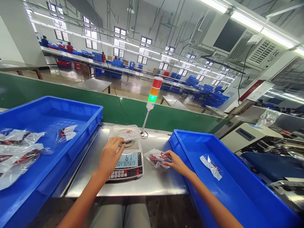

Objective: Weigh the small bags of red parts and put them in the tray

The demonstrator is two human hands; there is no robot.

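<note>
My left hand (111, 155) is over the digital scale (142, 169), its fingers closed at the left edge of a small clear plastic bag (129, 135) on the weighing pan. Something reddish shows inside that bag. The lit display is partly covered by my hand. To the right of the scale, my right hand (177, 163) grips the right end of another clear plastic bag (154, 157) with red and dark parts inside. This bag is at the steel tabletop, and my fingertips are partly hidden by its film.
A blue tray (71, 155) at left holds several filled bags (21, 152). One bag (211, 167) lies in the right blue tray (237, 186). Behind the scale stands a signal tower (154, 93) with green lit, before a green partition (125, 109). Machinery (251, 136) stands far right.
</note>
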